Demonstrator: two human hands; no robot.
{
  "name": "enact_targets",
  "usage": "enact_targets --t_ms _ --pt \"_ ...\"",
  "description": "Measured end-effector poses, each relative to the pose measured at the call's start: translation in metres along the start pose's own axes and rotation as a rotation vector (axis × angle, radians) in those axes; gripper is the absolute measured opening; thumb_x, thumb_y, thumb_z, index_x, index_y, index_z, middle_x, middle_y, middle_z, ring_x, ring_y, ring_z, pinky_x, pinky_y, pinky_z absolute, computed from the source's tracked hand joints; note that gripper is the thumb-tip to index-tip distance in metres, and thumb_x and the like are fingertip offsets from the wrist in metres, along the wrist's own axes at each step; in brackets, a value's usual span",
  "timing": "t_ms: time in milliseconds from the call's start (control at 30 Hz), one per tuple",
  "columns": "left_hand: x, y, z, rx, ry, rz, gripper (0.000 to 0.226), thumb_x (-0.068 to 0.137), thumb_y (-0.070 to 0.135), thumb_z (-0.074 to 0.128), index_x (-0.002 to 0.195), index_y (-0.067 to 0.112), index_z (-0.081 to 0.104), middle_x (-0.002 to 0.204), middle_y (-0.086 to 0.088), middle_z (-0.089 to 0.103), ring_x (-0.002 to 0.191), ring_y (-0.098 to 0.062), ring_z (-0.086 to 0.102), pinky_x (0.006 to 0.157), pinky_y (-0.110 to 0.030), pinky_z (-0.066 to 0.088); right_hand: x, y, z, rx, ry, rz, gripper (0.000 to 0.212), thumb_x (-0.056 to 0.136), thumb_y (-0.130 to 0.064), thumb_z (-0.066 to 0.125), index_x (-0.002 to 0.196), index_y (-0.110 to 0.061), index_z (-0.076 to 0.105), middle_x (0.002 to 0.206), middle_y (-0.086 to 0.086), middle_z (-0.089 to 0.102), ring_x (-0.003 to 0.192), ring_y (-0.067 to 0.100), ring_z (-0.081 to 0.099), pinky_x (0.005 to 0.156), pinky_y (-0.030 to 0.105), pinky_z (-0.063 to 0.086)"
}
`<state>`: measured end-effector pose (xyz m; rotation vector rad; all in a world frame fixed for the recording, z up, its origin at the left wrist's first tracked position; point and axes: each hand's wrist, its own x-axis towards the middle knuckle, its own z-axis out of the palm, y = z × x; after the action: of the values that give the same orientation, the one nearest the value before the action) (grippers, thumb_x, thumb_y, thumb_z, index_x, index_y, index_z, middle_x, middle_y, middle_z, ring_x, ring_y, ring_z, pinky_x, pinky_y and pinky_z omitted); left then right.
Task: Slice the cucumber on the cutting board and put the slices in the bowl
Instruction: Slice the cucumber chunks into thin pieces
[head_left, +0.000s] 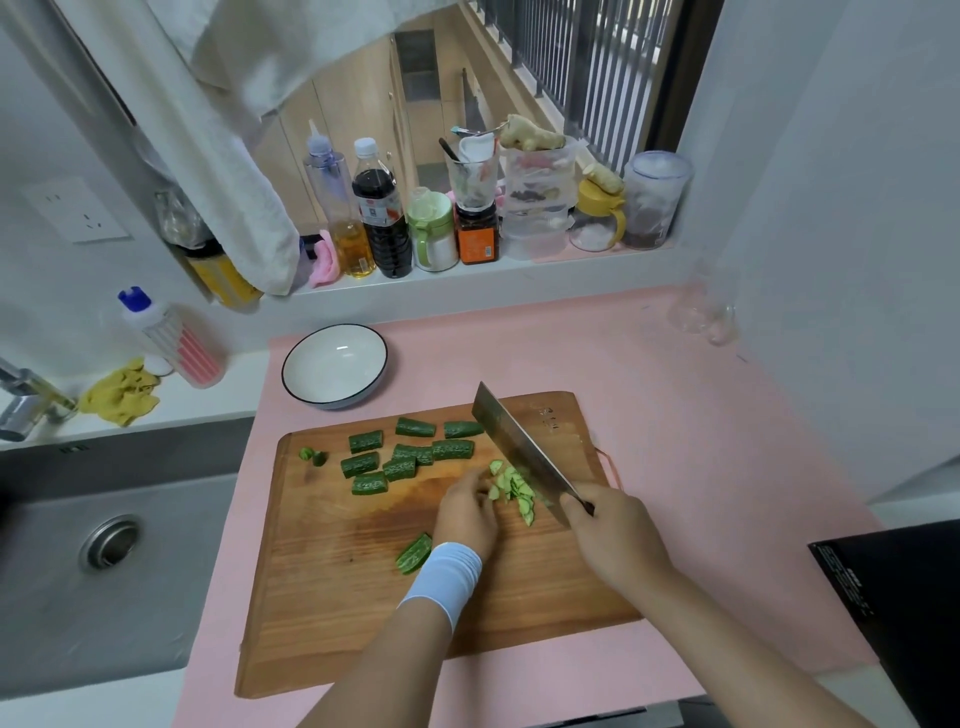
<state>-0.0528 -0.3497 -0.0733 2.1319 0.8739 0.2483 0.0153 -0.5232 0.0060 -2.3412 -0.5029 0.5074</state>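
Note:
A wooden cutting board lies on the pink counter mat. Several short dark green cucumber chunks lie across its far half, one more chunk sits beside my left wrist, and a small end piece rests at the far left. A heap of thin slices lies at the board's middle. My left hand presses fingertips down on the cucumber piece at the heap. My right hand grips the cleaver, whose blade stands against the slices. The white bowl beyond the board holds nothing.
A steel sink lies left of the mat, with a tap, yellow cloth and dish soap bottle behind it. Bottles and jars line the window ledge. A black appliance sits at the right front. A towel hangs above left.

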Motion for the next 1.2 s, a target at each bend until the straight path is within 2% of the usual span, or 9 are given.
enact_targets --t_ms 100,267,367,467,600,767,1033,1100,1200 --pt "-0.004 0.0 -0.013 0.012 0.086 0.054 0.041 0.094 0.0 0.045 0.127 0.017 0.063 0.117 0.003 0.067 0.107 -0.01 0.059 0.096 -0.014 0.036 -0.001 -0.007 0.004 -0.014 -0.021 -0.02 0.037 0.099 -0.033 0.049 0.063 -0.024 0.051 0.056 -0.006 0.052 0.06 0.016 0.052 0.056 0.033 0.038" --pt "-0.017 -0.044 -0.055 0.067 0.224 0.075 0.032 0.082 -0.007 0.053 0.1 0.014 0.07 0.101 -0.001 0.066 0.098 -0.023 0.06 0.091 -0.024 0.042 -0.01 -0.026 0.022 -0.074 -0.073 -0.033 0.039 0.098 -0.034 0.05 0.061 -0.021 0.044 0.055 -0.004 0.049 0.056 0.015 0.049 0.053 0.031 0.034" --pt "-0.035 -0.075 -0.067 0.099 0.194 0.107 0.022 0.073 0.001 0.064 0.088 0.017 0.066 0.092 0.005 0.06 0.09 -0.019 0.053 0.087 -0.033 0.045 -0.019 -0.036 0.036 -0.151 -0.119 -0.045 0.031 0.097 -0.036 0.05 0.069 -0.023 0.056 0.061 -0.005 0.059 0.063 0.013 0.057 0.055 0.031 0.04" --pt "-0.049 -0.093 -0.066 0.167 0.117 0.187 0.021 0.069 0.019 0.069 0.089 0.018 0.064 0.091 0.008 0.055 0.088 -0.015 0.046 0.084 -0.028 0.041 -0.028 -0.041 0.047 -0.205 -0.154 -0.063 0.029 0.098 -0.037 0.049 0.076 -0.023 0.061 0.065 -0.004 0.062 0.067 0.014 0.06 0.06 0.032 0.046" --pt "-0.049 -0.097 -0.061 0.167 0.117 0.198 0.022 0.073 0.011 0.077 0.091 0.014 0.066 0.091 0.001 0.059 0.088 -0.02 0.05 0.083 -0.031 0.044 -0.035 -0.042 0.057 -0.283 -0.154 -0.088 0.031 0.097 -0.039 0.048 0.07 -0.027 0.055 0.064 -0.005 0.059 0.066 0.014 0.059 0.058 0.031 0.044" --pt "-0.048 -0.091 -0.053 0.15 0.102 0.234 0.017 0.078 0.016 0.076 0.091 0.011 0.066 0.091 -0.002 0.057 0.089 -0.017 0.048 0.079 -0.016 0.032 -0.039 -0.041 0.06 -0.323 -0.146 -0.123 0.026 0.098 -0.038 0.048 0.082 -0.023 0.063 0.065 -0.006 0.061 0.065 0.01 0.058 0.057 0.029 0.044" --pt "-0.044 -0.095 -0.043 0.152 0.158 0.393 0.014 0.078 0.0 0.074 0.085 0.008 0.067 0.085 -0.003 0.055 0.081 -0.017 0.045 0.079 -0.016 0.035 -0.043 -0.039 0.065 -0.379 -0.139 -0.212 0.041 0.098 -0.035 0.047 0.059 -0.029 0.036 0.056 -0.007 0.046 0.054 0.012 0.045 0.05 0.027 0.035" --pt "-0.044 -0.095 -0.042 0.149 0.168 0.407 0.014 0.078 -0.001 0.073 0.086 0.008 0.067 0.083 -0.004 0.056 0.081 -0.017 0.046 0.079 -0.017 0.037 -0.046 -0.038 0.066 -0.413 -0.13 -0.246 0.036 0.099 -0.037 0.046 0.064 -0.029 0.044 0.06 -0.007 0.051 0.058 0.013 0.049 0.053 0.03 0.041" --pt "-0.045 -0.097 -0.041 0.148 0.184 0.446 0.005 0.085 0.007 0.065 0.089 0.009 0.066 0.086 -0.004 0.056 0.082 -0.019 0.047 0.08 -0.025 0.044 -0.052 -0.038 0.066 -0.475 -0.105 -0.299 0.026 0.1 -0.039 0.043 0.089 -0.028 0.063 0.073 -0.006 0.064 0.068 0.015 0.058 0.061 0.032 0.047"
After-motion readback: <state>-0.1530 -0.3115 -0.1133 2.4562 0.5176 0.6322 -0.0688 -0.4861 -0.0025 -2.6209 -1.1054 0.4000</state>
